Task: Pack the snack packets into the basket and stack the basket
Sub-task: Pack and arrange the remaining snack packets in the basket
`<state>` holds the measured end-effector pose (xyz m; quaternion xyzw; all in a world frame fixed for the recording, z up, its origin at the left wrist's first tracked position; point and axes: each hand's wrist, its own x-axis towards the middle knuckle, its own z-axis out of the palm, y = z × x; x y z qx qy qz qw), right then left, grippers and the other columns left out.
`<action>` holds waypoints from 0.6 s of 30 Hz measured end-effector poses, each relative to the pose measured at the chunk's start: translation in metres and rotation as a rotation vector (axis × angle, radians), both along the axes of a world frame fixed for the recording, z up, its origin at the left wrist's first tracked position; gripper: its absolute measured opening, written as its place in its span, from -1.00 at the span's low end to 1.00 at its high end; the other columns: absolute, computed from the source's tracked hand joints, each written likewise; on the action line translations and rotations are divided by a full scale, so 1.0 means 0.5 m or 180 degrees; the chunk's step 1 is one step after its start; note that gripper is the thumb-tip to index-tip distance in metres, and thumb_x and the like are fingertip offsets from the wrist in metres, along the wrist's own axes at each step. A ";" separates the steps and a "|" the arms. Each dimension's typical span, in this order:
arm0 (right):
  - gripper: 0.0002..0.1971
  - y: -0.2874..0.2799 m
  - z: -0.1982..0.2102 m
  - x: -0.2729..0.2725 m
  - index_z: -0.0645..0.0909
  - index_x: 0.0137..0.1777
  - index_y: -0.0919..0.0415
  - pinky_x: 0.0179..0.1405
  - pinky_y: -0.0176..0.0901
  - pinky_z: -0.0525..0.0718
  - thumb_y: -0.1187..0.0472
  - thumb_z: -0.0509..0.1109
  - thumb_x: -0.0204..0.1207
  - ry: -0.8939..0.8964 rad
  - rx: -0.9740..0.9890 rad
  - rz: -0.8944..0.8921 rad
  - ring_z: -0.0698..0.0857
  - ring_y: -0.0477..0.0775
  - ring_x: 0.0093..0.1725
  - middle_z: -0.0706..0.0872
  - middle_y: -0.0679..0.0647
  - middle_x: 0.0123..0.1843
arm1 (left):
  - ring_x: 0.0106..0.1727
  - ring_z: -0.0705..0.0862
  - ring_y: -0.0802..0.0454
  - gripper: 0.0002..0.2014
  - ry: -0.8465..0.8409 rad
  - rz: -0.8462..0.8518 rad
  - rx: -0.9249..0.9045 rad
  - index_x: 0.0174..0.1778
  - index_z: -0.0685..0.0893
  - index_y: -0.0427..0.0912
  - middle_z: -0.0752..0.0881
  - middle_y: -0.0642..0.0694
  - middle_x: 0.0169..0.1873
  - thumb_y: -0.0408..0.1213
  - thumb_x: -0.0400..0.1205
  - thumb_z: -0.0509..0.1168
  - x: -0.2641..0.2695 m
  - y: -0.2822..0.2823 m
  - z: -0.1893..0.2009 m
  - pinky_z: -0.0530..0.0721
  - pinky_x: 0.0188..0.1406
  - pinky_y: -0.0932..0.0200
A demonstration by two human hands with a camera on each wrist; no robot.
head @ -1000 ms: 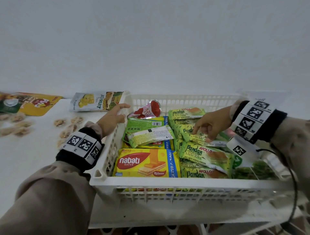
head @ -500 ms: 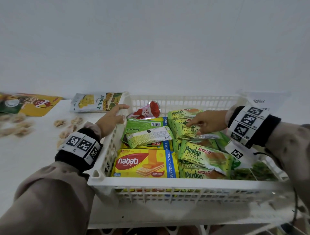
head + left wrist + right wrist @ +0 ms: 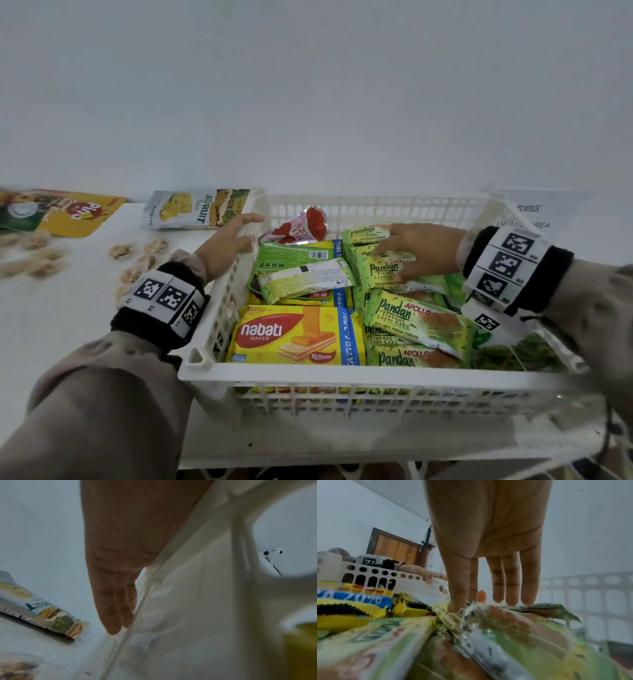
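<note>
A white slatted basket [image 3: 342, 373] holds several snack packets: a yellow Nabati wafer pack [image 3: 294, 335], a green wafer pack [image 3: 305, 279], a red-and-pink packet [image 3: 301, 228] and several green Pandan cake packets [image 3: 418, 318]. My right hand [image 3: 407, 253] reaches into the basket and presses straight fingers on the rear Pandan packet [image 3: 380, 274]. In the right wrist view the right hand [image 3: 488, 601] touches that packet [image 3: 513, 622] with its fingertips [image 3: 529, 599]. My left hand [image 3: 229, 240] rests on the basket's left rim. In the left wrist view its fingers [image 3: 118, 608] lie straight along the outer wall [image 3: 188, 601].
On the white table left of the basket lie a jackfruit snack pouch [image 3: 195, 209], a yellow pouch [image 3: 75, 216] and several loose snack pieces [image 3: 137, 253]. A paper label [image 3: 529, 216] stands behind the basket's right corner. A wall rises close behind.
My right hand has slid left and toward the back over the Pandan packets, its fingers flattening onto the rear one. The left hand has stayed on the rim.
</note>
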<state>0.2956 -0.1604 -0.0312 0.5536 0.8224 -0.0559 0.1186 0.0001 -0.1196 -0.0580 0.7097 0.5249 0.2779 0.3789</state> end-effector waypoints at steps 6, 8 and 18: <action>-0.56 -0.014 -0.013 -0.024 0.42 0.50 0.00 -0.25 -0.59 0.27 0.10 0.27 0.61 -0.0247 -0.0391 0.0402 0.30 -0.42 -0.29 0.55 -0.27 0.07 | 0.53 0.26 -0.11 -0.50 0.0016 0.0014 -0.0021 0.43 0.38 -0.14 0.27 -0.16 0.53 -0.61 0.59 0.03 -0.001 0.003 -0.002 0.27 0.32 0.15; -0.57 -0.016 -0.006 -0.023 0.43 0.48 0.03 -0.17 -0.51 0.32 0.11 0.27 0.61 -0.0179 -0.0361 0.0329 0.35 -0.37 -0.21 0.53 -0.16 0.11 | 0.53 0.24 -0.08 -0.50 0.0038 0.0021 -0.0004 0.43 0.38 -0.14 0.27 -0.16 0.53 -0.62 0.59 0.03 -0.001 0.003 -0.002 0.23 0.30 0.21; -0.61 -0.091 -0.011 -0.030 0.42 0.04 0.08 -0.36 -0.33 0.34 -0.05 0.50 0.37 -0.0556 -0.0926 0.0285 0.45 -0.04 -0.22 0.47 -0.07 -0.21 | 0.50 0.29 -0.19 -0.50 0.0075 0.0039 -0.0030 0.42 0.38 -0.13 0.28 -0.17 0.52 -0.61 0.59 0.03 0.000 0.001 0.001 0.29 0.44 -0.05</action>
